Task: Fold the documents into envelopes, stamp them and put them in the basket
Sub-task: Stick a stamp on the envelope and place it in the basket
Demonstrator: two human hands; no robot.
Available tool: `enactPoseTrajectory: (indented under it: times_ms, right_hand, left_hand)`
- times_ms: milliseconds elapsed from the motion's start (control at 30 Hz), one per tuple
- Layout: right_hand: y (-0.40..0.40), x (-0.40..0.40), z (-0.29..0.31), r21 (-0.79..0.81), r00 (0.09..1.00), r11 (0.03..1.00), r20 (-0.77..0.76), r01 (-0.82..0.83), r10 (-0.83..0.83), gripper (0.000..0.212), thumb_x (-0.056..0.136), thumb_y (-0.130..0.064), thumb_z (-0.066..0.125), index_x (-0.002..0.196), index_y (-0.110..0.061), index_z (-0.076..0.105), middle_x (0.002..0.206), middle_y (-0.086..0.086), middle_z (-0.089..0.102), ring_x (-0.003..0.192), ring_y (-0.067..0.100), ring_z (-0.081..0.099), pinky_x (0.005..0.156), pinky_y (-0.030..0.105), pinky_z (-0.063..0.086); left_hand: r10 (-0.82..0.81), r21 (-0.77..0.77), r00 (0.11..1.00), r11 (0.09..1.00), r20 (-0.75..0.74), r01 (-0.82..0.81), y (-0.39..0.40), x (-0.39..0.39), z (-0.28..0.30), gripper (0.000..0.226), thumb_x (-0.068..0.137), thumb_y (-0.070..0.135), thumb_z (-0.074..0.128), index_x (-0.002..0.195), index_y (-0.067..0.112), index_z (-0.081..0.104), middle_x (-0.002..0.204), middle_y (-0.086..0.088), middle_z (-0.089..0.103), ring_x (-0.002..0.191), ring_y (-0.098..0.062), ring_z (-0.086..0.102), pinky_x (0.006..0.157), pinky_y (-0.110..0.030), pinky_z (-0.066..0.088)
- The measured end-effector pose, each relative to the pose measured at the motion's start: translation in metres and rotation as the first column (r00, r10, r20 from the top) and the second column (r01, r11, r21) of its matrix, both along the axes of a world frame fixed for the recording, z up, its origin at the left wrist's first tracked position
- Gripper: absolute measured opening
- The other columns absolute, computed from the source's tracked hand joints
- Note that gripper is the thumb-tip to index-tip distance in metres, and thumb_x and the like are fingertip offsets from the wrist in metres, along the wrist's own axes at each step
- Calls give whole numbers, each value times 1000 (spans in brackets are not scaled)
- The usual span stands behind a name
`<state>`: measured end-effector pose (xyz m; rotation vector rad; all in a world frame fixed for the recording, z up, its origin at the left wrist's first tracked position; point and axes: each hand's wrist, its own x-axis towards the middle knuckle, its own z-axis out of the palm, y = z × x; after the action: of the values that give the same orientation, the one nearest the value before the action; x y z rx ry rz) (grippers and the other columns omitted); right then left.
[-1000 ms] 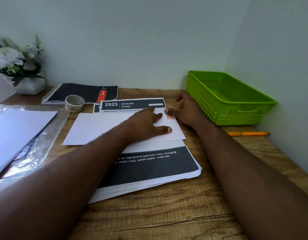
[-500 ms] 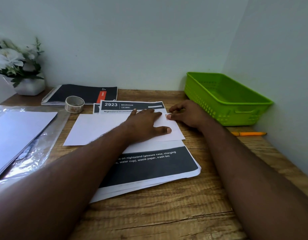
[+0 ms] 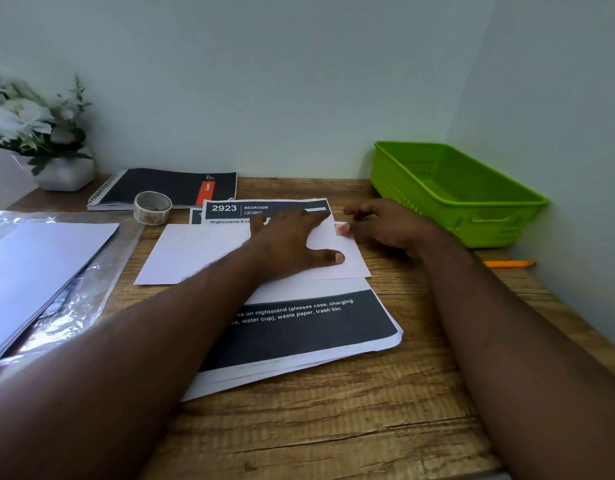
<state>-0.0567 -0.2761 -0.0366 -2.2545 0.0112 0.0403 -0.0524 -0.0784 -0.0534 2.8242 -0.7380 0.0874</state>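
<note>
The white envelope [image 3: 209, 251] lies flat toward the middle of the tabletop [image 3: 333, 427], its right end overlapping the stack of printed documents [image 3: 299, 327] beneath it. A small reddish stamp [image 3: 341, 230] sits at the envelope's far right corner, so this one looks stamped or very nearly so; what seems left is to lift it into the green basket [image 3: 451, 192], which stands at the back right corner and shows nothing inside from here. Judging by the stack, more sheets remain to be folded and stuffed.

The left hand [image 3: 292, 244] lies spread across the envelope, fingers straight and thumb out, pressing it flat. The right hand [image 3: 385, 226] rests just beside the stamped corner, a fingertip touching the stamp's edge, the other fingers loosely bent and gripping nothing.

Further out, a roll of tape [image 3: 152, 207] and a spiral notebook [image 3: 167, 187] lie near the back edge, blank sheets in a plastic sleeve [image 3: 39, 271] at the left edge, a flower pot [image 3: 65, 173] in the back left corner, and an orange pencil [image 3: 508, 264] along the right edge.
</note>
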Motion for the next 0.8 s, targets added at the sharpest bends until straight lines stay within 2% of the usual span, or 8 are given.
enactPoseTrajectory:
  times_ms: [100, 167, 233, 367, 467, 633, 733, 800]
  right_hand:
    - [10, -2, 0, -41, 999, 999, 35, -13, 14, 29, 81, -21, 75, 109, -16, 67, 101, 0, 62, 88, 11, 56, 72, 24, 44]
    - [9, -4, 1, 104, 999, 994, 47, -16, 12, 20, 77, -10, 78, 92, -15, 66, 96, 6, 67, 80, 15, 60, 71, 28, 47]
    - [5, -3, 2, 300, 996, 952, 81, -62, 39, 23, 74, 1, 77, 83, -13, 62, 84, 6, 71, 75, 16, 66, 72, 30, 51]
    - [9, -6, 13, 550, 986, 831, 168, -84, -12, 28, 70, 10, 75, 90, -6, 64, 75, 7, 73, 69, 18, 70, 74, 35, 58]
    - [15, -10, 21, 598, 977, 799, 204, -71, -66, 17, 73, 5, 75, 81, -7, 66, 73, 6, 72, 65, 18, 69, 66, 31, 58]
    - [18, -20, 44, 713, 923, 700, 300, -50, -240, 15, 80, -4, 72, 70, -11, 63, 67, 4, 65, 56, 13, 60, 54, 23, 48]
    - [13, -27, 63, 789, 830, 610, 386, -71, -403, 17, 89, -20, 65, 77, -10, 71, 73, 5, 70, 64, 15, 62, 57, 25, 50]
    - [-1, -32, 72, 787, 703, 614, 468, -56, -535, 22, 92, -31, 61, 83, -15, 73, 79, 3, 73, 71, 16, 64, 63, 26, 51]
  left_hand:
    - [3, -103, 998, 995, 71, 4, 1, -1, 2, 91, 72, 75, 58, 148, 45, 18, 149, 4, 35, 140, -21, 26, 110, -49, 13]
    - [-1, -182, 985, 983, 170, 32, 2, -3, 4, 91, 72, 70, 65, 147, 47, 18, 145, 7, 36, 139, -20, 25, 111, -47, 10]
    - [16, -223, 960, 974, 281, 49, 4, -2, 6, 87, 75, 65, 65, 147, 46, 19, 141, 8, 40, 137, -19, 28, 110, -45, 9]
    - [153, -324, 900, 946, 407, -14, 10, 1, 10, 58, 92, 53, 51, 145, 35, 35, 132, 3, 49, 127, -21, 41, 107, -44, 15]
    - [205, -350, 866, 936, 456, -37, 17, 4, 20, 33, 98, 42, 45, 128, 33, 57, 116, 2, 58, 114, -22, 49, 99, -40, 21]
    - [128, -412, 820, 900, 558, 140, 15, 0, 60, 22, 97, 26, 52, 107, 26, 71, 92, 5, 63, 94, -19, 57, 82, -31, 24]
    - [12, -414, 831, 871, 556, 264, 7, -5, 109, 16, 90, 23, 62, 98, 17, 75, 90, -2, 69, 86, -23, 63, 82, -38, 48]
    - [-1, -446, 828, 842, 560, 303, -2, -9, 148, 13, 86, 21, 68, 94, 16, 76, 90, -2, 72, 82, -17, 63, 81, -32, 51]
